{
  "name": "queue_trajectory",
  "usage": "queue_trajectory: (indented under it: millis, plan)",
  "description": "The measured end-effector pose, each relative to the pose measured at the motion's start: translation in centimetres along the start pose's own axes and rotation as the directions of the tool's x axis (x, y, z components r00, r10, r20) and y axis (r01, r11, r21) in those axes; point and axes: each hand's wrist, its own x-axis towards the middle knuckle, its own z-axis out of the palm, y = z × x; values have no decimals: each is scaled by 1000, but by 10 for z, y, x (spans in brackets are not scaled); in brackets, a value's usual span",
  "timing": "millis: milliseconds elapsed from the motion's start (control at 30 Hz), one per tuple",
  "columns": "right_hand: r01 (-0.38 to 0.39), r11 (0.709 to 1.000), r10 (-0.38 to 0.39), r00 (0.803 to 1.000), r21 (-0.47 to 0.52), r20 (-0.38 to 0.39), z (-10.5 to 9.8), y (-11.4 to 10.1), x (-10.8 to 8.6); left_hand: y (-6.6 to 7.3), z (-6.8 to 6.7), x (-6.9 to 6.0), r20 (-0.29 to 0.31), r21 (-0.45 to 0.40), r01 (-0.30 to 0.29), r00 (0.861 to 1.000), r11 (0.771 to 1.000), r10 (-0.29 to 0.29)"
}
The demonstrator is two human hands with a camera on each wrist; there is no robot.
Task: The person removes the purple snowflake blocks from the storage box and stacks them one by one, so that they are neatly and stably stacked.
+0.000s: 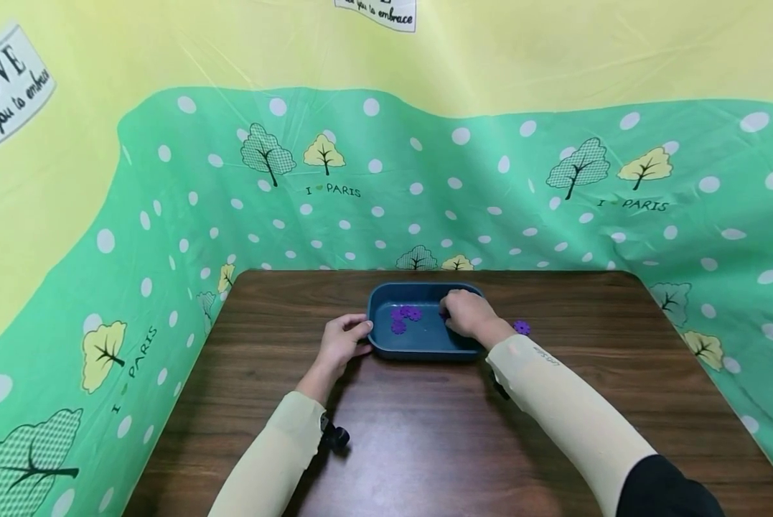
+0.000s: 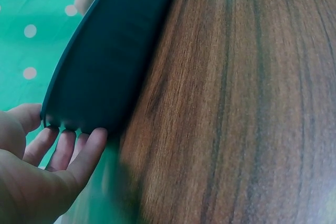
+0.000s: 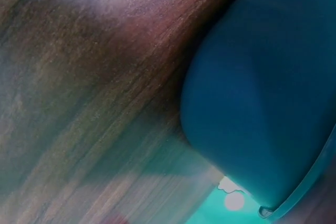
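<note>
A dark blue rectangular tray point(image 1: 425, 345) stands on the table with several purple flower-shaped pieces point(image 1: 398, 327) lying in its left half. At its left end, my left hand point(image 1: 341, 343) holds the tray, thumb at the rim and fingertips against the outer wall; the left wrist view shows this hand point(image 2: 58, 166) close up. My right hand point(image 1: 469, 314) reaches over the right side into the tray, fingers bent down around a purple flower-shaped piece point(image 1: 443, 314), mostly hidden beneath them. In the right wrist view the tray's outer wall point(image 3: 252, 93) blocks the fingers.
One more purple flower-shaped piece point(image 1: 521, 327) lies on the wooden table point(image 1: 412, 445), right of the tray beside my right wrist. A green and yellow patterned cloth point(image 1: 386, 179) hangs behind the table and along its sides.
</note>
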Motion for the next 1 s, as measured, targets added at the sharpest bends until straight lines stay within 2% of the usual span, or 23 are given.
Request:
queue_trajectory:
  millis: [300,1000]
  plan:
    - [83,996,-80,994,42,-72,3,7,-5,-2,1,0,-7,-1,5,1000,1000,-5]
    - [153,957,-107,976,246,-189,-9,19,-21,-1,1,-3,11,1,-14,1000,1000,14]
